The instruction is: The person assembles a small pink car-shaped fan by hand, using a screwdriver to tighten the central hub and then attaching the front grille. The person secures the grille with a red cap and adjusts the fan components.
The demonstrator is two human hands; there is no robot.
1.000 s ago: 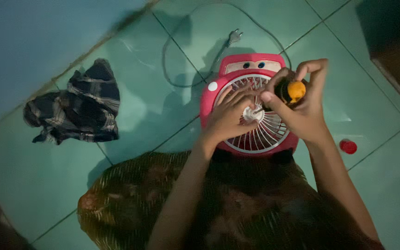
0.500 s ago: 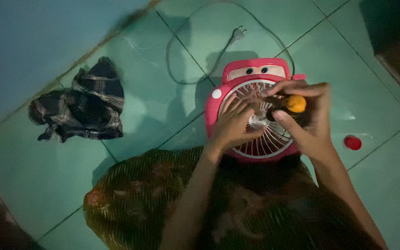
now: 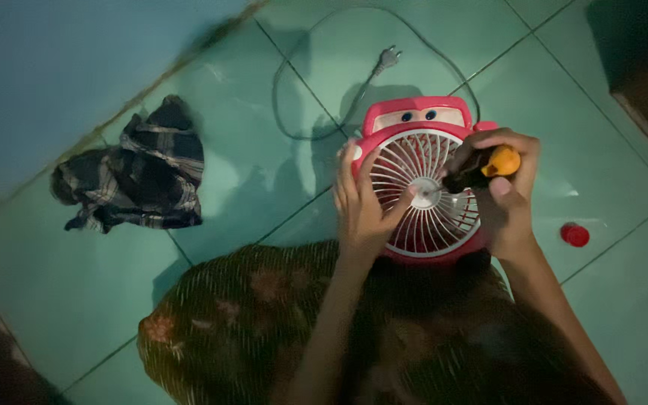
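The right hand (image 3: 508,199) is closed around a screwdriver (image 3: 481,169) whose shaft points toward 8 o'clock at the fan (image 3: 421,187) hub, while the left hand (image 3: 361,206), open, steadies the grille.

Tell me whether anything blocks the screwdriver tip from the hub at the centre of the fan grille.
Nothing visible does. The screwdriver in the right hand points straight at the fan grille hub; left hand rests beside it.

Dim light falls on a green tiled floor (image 3: 249,172) (dark grout lines), beside a blue wall (image 3: 61,60).
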